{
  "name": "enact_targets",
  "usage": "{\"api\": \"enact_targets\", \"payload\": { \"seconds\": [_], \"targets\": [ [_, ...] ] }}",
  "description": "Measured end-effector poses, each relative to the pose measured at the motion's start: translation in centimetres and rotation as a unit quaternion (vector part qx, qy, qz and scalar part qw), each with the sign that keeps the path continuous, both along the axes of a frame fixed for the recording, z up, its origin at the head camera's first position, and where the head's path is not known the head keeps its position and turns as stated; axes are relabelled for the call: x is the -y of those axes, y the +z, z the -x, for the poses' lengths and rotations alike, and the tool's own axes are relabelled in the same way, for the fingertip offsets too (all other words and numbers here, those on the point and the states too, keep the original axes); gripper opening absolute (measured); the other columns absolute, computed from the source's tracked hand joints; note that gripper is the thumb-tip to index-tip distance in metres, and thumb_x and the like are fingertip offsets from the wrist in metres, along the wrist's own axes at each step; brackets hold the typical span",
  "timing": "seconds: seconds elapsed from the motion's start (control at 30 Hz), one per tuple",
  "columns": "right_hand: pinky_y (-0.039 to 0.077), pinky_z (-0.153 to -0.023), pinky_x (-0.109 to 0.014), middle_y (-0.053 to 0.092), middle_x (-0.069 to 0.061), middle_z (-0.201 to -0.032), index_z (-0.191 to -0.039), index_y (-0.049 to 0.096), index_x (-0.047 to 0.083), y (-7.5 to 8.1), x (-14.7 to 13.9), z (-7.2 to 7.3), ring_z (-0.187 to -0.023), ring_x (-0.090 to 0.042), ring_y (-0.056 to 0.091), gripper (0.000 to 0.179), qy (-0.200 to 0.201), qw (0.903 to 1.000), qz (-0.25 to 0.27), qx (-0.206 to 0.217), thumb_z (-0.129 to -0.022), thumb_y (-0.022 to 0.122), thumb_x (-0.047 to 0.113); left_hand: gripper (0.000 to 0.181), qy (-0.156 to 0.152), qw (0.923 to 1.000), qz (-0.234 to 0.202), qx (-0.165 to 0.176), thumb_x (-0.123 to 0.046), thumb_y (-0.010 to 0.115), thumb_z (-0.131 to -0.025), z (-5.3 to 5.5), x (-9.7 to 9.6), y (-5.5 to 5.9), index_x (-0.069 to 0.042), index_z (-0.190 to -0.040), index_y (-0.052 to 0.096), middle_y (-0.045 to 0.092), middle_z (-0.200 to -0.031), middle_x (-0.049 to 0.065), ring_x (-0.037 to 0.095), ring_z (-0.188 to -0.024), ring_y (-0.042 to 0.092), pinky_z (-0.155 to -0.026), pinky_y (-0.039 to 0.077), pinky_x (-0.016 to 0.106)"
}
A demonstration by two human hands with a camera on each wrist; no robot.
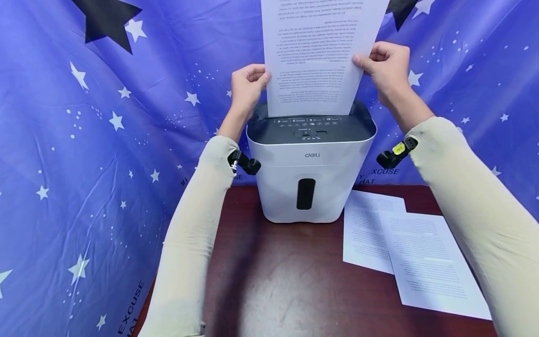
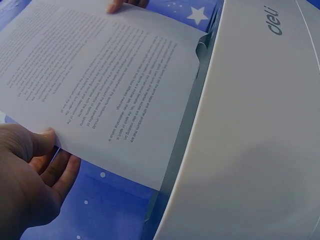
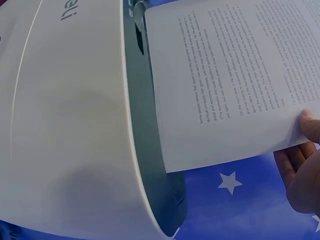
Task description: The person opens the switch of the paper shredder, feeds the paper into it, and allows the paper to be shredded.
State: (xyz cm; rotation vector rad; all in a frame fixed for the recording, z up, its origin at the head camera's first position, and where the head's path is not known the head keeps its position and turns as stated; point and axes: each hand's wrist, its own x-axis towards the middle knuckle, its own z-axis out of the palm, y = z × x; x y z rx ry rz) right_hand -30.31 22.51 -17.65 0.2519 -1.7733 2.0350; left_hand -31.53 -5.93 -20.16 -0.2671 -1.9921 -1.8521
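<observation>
A printed sheet of paper stands upright over the paper shredder, its lower edge at the slot in the dark top. My left hand pinches the sheet's left edge between thumb and fingers. On the opposite edge, my right hand pinches it a little higher up. The left wrist view shows the left thumb on the printed face of the sheet, with the other fingers behind. In the right wrist view the lower edge of the sheet lies along the shredder's dark top.
Two printed sheets overlap on the dark red-brown table, right of the shredder and beside the right sleeve. A blue curtain with white stars hangs close behind the shredder and along the left side.
</observation>
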Motion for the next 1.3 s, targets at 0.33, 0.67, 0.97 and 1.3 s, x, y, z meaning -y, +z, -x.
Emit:
{"api": "enact_targets", "payload": {
  "seconds": [0.33,0.67,0.97,1.3],
  "targets": [
    [0.059,-0.066,-0.015,0.072,0.001,-0.068,-0.078,0.077,0.006,-0.3,0.0,-0.1,-0.067,-0.01,0.068,0.015,0.002,0.9999,-0.004,0.01,-0.082,0.079,-0.008,0.017,-0.001,0.9999,0.01,0.01,-0.003,0.069,-0.096,-0.2,0.2,-0.3,0.004,-0.11,0.075,0.075,-0.093,0.01,0.007,-0.077,0.063,-0.075,0.055,0.021],
    [0.058,-0.065,-0.013,0.072,0.006,-0.069,-0.081,0.079,0.012,-1.5,0.0,0.1,-0.07,-0.007,0.067,0.015,-0.01,0.9976,-0.058,0.037,-0.083,0.081,-0.003,0.017,0.001,0.9981,0.034,0.051,-0.002,0.07,-0.095,0.3,0.4,-1.4,0.005,-0.109,0.074,0.073,-0.088,0.006,0.008,-0.078,0.065,-0.079,0.059,0.023],
    [0.055,-0.06,-0.012,0.072,0.013,-0.067,-0.082,0.079,0.016,-2.5,0.1,0.4,-0.068,-0.002,0.066,0.018,-0.009,0.994,-0.104,0.032,-0.084,0.079,-0.003,0.019,-0.009,0.9969,0.043,0.065,0.0,0.067,-0.096,0.2,0.8,-2.4,0.008,-0.112,0.072,0.069,-0.084,0.004,0.008,-0.077,0.063,-0.083,0.06,0.028],
    [0.054,-0.06,-0.013,0.071,0.013,-0.064,-0.077,0.077,0.018,-3.3,0.3,0.6,-0.066,-0.001,0.066,0.024,0.0,0.9931,-0.107,0.049,-0.084,0.079,-0.004,0.019,-0.01,0.9949,0.062,0.079,0.003,0.067,-0.095,0.4,1.1,-3.2,0.009,-0.112,0.072,0.065,-0.078,-0.001,0.009,-0.074,0.061,-0.085,0.06,0.031]
  ]
}}
